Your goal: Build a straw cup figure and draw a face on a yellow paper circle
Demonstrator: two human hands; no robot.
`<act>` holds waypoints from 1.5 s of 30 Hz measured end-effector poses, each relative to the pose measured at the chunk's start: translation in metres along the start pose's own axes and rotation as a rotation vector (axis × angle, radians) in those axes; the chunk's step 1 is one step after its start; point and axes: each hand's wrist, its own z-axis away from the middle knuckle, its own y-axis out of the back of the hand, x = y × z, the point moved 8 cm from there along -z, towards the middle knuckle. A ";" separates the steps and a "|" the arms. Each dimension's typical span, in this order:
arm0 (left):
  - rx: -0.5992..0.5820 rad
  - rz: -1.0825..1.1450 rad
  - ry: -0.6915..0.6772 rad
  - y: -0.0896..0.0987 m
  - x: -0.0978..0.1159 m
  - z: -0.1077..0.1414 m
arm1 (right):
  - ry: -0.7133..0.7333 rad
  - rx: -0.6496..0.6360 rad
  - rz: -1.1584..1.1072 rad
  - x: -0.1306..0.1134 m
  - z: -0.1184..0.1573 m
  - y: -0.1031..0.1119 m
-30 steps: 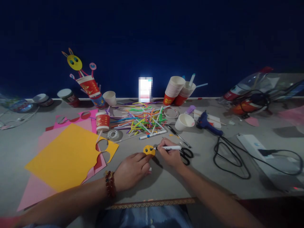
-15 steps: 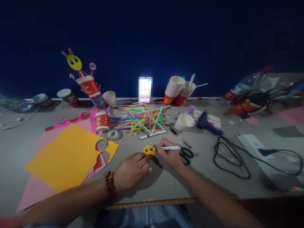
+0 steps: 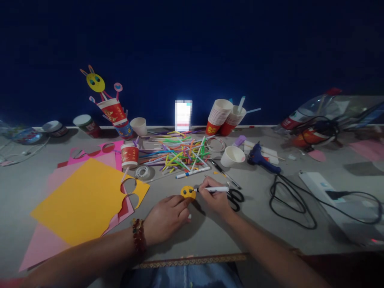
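Note:
A small yellow paper disc with two dark eye spots lies on the grey table. My left hand rests beside it, its fingertips pressed on the disc's lower edge and its fingers together. In my right hand is a white marker, pinched in the fingers. The marker's dark tip points left at the right eye spot; whether it touches the paper is too small to tell. Black scissor handles show just right of my right hand.
Drinking straws are heaped behind the disc. Yellow paper and pink sheets lie at left, near a cup figure. Stacked cups stand behind. At right are a blue glue gun, its cable and a power strip.
The view has shifted slightly, so the items at the back sit a little lower. The marker tip has moved slightly relative to the right eye spot; both hands stay in place.

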 end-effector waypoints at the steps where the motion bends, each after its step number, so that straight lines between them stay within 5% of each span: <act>1: 0.000 0.003 0.000 0.000 0.000 0.000 | 0.002 0.007 -0.010 0.000 0.000 0.000; 10: -0.003 -0.003 0.002 0.001 0.000 0.000 | 0.015 -0.092 0.024 0.000 0.000 -0.007; 45: -0.004 0.001 0.010 0.002 0.000 0.000 | -0.007 -0.129 0.043 -0.006 -0.001 -0.009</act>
